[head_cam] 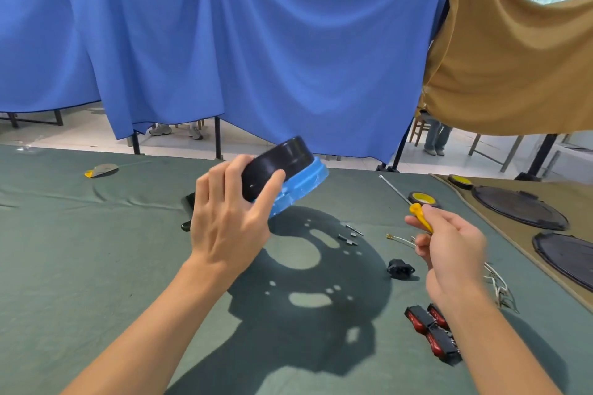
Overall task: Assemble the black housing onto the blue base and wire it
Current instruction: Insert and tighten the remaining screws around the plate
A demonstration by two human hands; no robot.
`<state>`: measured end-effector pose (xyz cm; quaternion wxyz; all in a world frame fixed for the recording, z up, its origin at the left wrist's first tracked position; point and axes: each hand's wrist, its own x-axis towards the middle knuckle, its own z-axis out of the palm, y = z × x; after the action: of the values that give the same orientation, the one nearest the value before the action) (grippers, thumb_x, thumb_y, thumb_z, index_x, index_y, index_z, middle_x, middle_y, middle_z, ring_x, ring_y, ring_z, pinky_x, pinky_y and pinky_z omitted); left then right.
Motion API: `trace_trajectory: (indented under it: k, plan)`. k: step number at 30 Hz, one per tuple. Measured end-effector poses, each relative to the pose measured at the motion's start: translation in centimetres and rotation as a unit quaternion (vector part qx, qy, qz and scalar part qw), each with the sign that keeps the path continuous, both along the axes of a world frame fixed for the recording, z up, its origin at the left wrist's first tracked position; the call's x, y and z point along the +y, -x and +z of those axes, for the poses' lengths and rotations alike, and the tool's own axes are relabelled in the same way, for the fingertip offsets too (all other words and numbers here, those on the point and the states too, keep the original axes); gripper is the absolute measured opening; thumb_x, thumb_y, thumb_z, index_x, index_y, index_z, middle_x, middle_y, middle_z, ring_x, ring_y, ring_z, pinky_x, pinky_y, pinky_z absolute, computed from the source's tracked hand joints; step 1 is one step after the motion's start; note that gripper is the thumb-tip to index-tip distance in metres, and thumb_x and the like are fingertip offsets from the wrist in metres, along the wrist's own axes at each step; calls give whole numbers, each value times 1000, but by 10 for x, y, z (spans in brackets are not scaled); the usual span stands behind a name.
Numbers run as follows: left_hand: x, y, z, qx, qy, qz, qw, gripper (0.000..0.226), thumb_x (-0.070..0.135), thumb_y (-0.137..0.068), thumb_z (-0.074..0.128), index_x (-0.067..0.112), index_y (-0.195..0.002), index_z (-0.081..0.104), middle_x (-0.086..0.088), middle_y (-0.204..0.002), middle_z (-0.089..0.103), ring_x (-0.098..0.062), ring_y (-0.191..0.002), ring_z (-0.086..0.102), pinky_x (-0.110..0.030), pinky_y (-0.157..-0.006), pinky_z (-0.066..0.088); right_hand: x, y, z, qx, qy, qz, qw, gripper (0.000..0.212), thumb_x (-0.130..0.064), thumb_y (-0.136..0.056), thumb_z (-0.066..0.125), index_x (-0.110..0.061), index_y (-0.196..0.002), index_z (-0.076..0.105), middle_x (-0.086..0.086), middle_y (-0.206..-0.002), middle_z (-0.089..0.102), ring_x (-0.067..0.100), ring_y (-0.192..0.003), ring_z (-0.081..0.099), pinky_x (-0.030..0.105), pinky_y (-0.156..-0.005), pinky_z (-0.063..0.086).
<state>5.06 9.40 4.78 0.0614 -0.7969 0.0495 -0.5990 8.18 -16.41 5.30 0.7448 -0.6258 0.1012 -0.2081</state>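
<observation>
The left grip (pixel 224 218) clasps the housing (pixel 279 160), thumb and fingers curled round its black wall. It holds the housing, with the base (pixel 301 184) under it, tilted and lifted clear of the tabletop (pixel 96 250). The right grip (pixel 449 250) pinches the yellow handle of a screwdriver (pixel 417 212), shaft pointing away. The housing seems seated on the base, so fastening is probably the step in hand. The next move likely calls for turning the pair to reach its fixing points and bringing the screwdriver across. Wiring looks not yet begun: wires (pixel 401 239), socket (pixel 399 269) and switches (pixel 431 330) lie loose near the right grip. There is open room below the left grip, where only small parts (pixel 349 236) lie between the grips. To the right of the right grip, a cloth edge and discs (pixel 519 207) crowd in.
</observation>
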Motion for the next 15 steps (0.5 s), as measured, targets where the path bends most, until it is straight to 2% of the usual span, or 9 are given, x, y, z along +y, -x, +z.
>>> trace_trajectory:
  k: [4, 7, 10, 15]
  plan:
    - [-4, -4, -24, -11, -68, -34, 997, 39, -1, -85, 54, 20, -114, 71, -25, -110, 65, -42, -97, 59, -47, -82, 44, 4, 1, -1, -7, 0, -2, 1000, 10, -18, -94, 61, -12, -90, 68, 1, -71, 73, 9, -46, 46, 21, -44, 39]
    - [-4, -2, -52, -3, -134, -90, 987, 44, 7, -80, 68, 24, -121, 64, -20, -116, 58, -39, -103, 55, -43, -87, 43, 8, 2, -3, -11, 8, -7, 1000, 10, -18, -94, 60, -11, -92, 67, 0, -72, 73, 5, -41, 44, 20, -44, 39]
    - [-2, 1, -68, 13, -157, -133, 979, 52, 14, -73, 76, 23, -122, 60, -16, -115, 55, -34, -102, 57, -40, -87, 42, 13, 2, -6, -14, 22, -11, 1000, 9, -18, -94, 60, -11, -92, 67, -1, -73, 72, 5, -41, 44, 23, -47, 40]
    - [1, 8, -66, 47, -170, -141, 974, 34, 9, -80, 60, 24, -107, 72, -18, -105, 65, -35, -98, 58, -41, -81, 44, 22, 1, -18, -15, 37, -9, 999, 8, -19, -91, 63, -14, -87, 65, 1, -72, 73, 8, -41, 43, 26, -49, 38]
